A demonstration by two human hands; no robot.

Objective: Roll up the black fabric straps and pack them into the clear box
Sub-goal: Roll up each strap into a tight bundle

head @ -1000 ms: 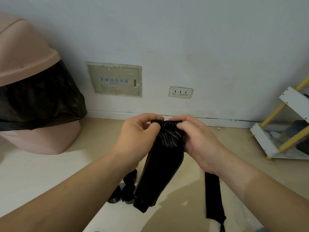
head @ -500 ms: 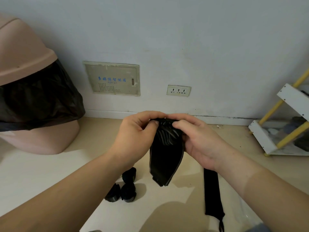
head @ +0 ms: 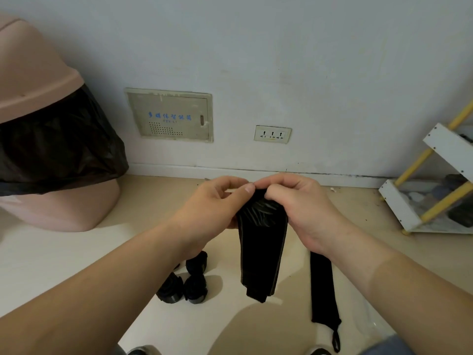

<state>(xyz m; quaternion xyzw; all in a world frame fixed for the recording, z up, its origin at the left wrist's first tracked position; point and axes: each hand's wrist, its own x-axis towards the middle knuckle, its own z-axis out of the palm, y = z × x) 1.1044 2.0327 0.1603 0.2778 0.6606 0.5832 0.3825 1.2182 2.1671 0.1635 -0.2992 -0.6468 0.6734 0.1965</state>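
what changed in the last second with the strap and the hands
The hanging tail of the black strap is shorter than a second ago, as the left hand and right hand roll up its top end. Nothing was let go: both hands still pinch the top. The rolled straps and the flat strap on the floor stayed put.

Three rolled straps [head: 195, 290], two unrolled straps [head: 261, 252] — one bin [head: 38, 98], one socket [head: 272, 134].
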